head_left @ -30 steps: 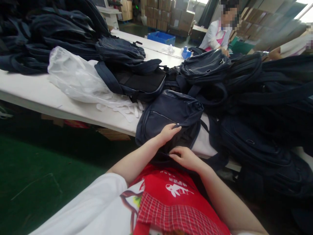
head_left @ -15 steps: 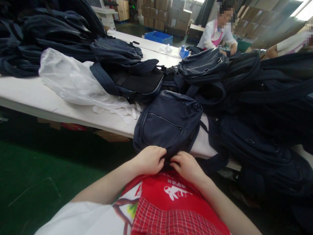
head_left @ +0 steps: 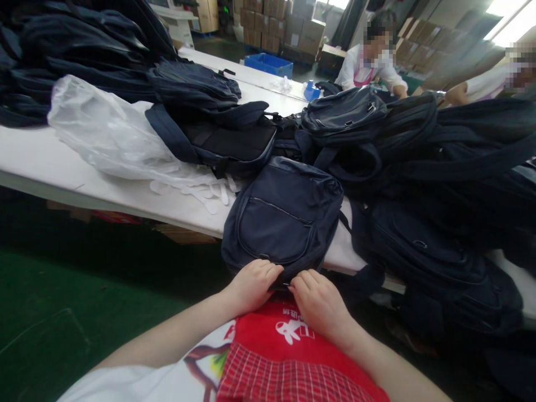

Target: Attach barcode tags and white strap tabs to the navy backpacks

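A dark blue backpack (head_left: 280, 215) lies at the table's near edge, its front pocket zipper facing up and its near end against the red apron. My left hand (head_left: 256, 283) has its fingers curled over the near end of the backpack. Close beside it on the right, my right hand (head_left: 317, 296) pinches the same end. A small bright metallic bit shows between the two hands; the fingertips are partly hidden.
On the white table (head_left: 29, 159), a clear plastic bag (head_left: 109, 131) with white strips lies left. Dark backpacks are piled on the left (head_left: 92, 56) and right (head_left: 435, 240). A blue crate (head_left: 268, 65) stands behind. Two people work across the table.
The backpack's near end lies flatter, with more of its front pocket showing. Both hands have shifted slightly down with it, still on the fabric. The view has moved a little.
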Demonstrator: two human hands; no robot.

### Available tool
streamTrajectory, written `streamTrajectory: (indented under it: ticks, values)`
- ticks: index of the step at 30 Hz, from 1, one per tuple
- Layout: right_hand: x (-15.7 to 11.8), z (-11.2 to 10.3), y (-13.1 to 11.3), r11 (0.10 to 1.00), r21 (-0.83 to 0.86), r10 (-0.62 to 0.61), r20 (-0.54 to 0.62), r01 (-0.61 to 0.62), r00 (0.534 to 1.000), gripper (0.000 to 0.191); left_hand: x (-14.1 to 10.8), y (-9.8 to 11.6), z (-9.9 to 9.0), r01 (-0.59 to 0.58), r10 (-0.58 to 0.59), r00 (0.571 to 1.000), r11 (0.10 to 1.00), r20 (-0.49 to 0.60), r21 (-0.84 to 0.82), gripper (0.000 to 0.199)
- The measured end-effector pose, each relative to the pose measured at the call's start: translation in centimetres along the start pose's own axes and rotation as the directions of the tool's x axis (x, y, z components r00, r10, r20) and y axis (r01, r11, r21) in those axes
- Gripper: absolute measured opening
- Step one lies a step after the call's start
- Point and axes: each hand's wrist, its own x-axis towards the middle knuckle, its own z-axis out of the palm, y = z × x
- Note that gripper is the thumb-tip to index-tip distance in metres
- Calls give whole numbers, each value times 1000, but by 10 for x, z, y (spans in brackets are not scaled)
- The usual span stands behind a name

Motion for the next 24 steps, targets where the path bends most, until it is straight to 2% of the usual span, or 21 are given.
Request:
streamTrajectory:
  ticks: [2, 6, 9, 13, 18, 21, 24]
  values:
    - [1, -1, 0, 1000, 18, 18, -41, -18, 999, 20, 2, 2, 0, -62, 64, 997, 997, -33, 49, 39]
    - [5, 3, 1, 991, 105, 98, -108, -86, 989, 19, 9, 3, 1, -152, 168, 981, 975, -94, 160, 23]
    - [4, 1, 3, 981, 164, 129, -127, -107, 983, 20, 11, 2, 1, -161, 192, 968, 969, -159, 187, 18]
    - [-6, -14, 16, 973, 143, 200, -137, -181, 970, 22, 6, -1, -4, -165, 216, 951, 960, -221, 227, 19]
    - [-17, -24, 59, 933, -30, 350, -172, -360, 921, 23, 0, -6, -6, -215, 311, 906, 923, -287, 320, 14]
    - [-11, -18, 98, 893, -151, 400, -169, -425, 901, 21, -2, -8, -4, -230, 344, 881, 911, -324, 342, 14]
    - [6, -7, 146, 843, -241, 450, -176, -482, 875, 18, -4, -10, -4, -244, 372, 856, 902, -358, 355, 12]
